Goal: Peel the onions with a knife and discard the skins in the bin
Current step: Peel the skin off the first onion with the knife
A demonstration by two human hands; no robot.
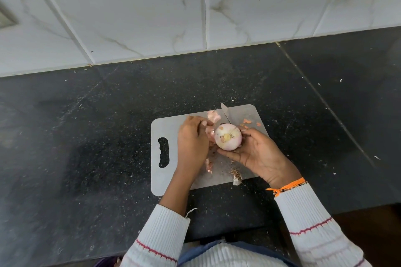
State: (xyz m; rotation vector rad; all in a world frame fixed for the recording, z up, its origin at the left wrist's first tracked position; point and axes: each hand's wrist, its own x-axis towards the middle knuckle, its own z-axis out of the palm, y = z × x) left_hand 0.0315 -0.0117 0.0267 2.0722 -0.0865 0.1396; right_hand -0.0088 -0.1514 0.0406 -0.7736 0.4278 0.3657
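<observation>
A pale pink, mostly peeled onion [228, 136] rests in my right hand [260, 156], root end facing up, above the grey cutting board [167, 182]. My left hand [192, 141] is just left of the onion, its fingertips pinched on a strip of pink onion skin [213, 116]. A knife blade [225, 111] pokes out behind the onion, pointing away from me. The knife's handle is hidden, so I cannot tell whether a hand holds it. No bin is in view.
Loose skin scraps [209, 165] and a cut root tuft [236, 176] lie on the board, with orange flakes [247, 121] near its far edge. The board sits on a black speckled counter [86, 136] against a white tiled wall [152, 17].
</observation>
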